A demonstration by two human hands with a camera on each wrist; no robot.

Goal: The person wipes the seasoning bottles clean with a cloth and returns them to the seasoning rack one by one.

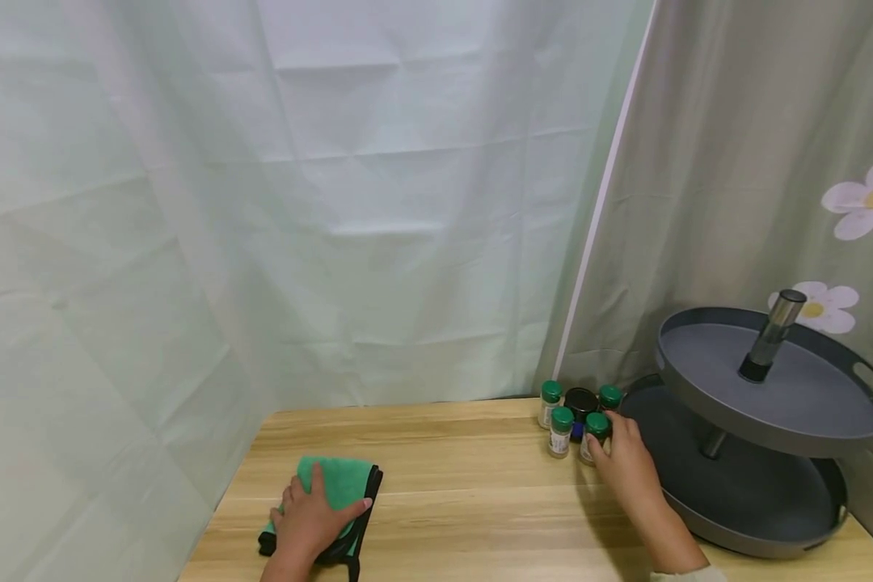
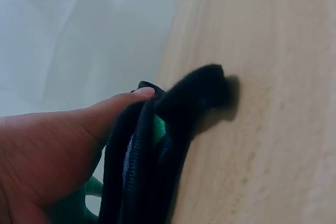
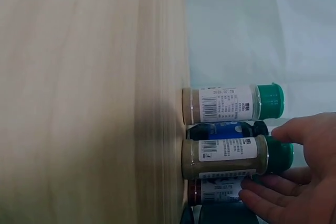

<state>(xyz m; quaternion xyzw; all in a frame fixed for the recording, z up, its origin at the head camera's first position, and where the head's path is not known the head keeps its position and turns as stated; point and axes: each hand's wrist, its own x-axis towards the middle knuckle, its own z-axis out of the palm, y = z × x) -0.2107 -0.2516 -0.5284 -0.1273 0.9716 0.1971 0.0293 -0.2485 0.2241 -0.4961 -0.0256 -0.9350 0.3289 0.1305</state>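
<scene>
My left hand [image 1: 307, 519] rests with spread fingers on a folded green cloth [image 1: 345, 478] with black edging. In the left wrist view its thumb lies along the stacked black edges of the cloth [image 2: 142, 166], and a black loop sticks out. My right hand [image 1: 629, 465] holds a green-capped spice jar [image 1: 594, 427] between thumb and fingers. That jar [image 3: 226, 157] stands upright on the table, its label facing the right wrist camera. Close around it are two more green-capped jars, one at the front left [image 1: 560, 432] and one behind [image 1: 609, 396].
Another green-capped jar [image 1: 550, 402] and a black-lidded jar with a blue label [image 1: 580, 402] belong to the same cluster. A grey two-tier round tray [image 1: 764, 533] stands at the right. The wooden table [image 1: 466, 485] meets pale curtains [image 1: 407, 283] behind.
</scene>
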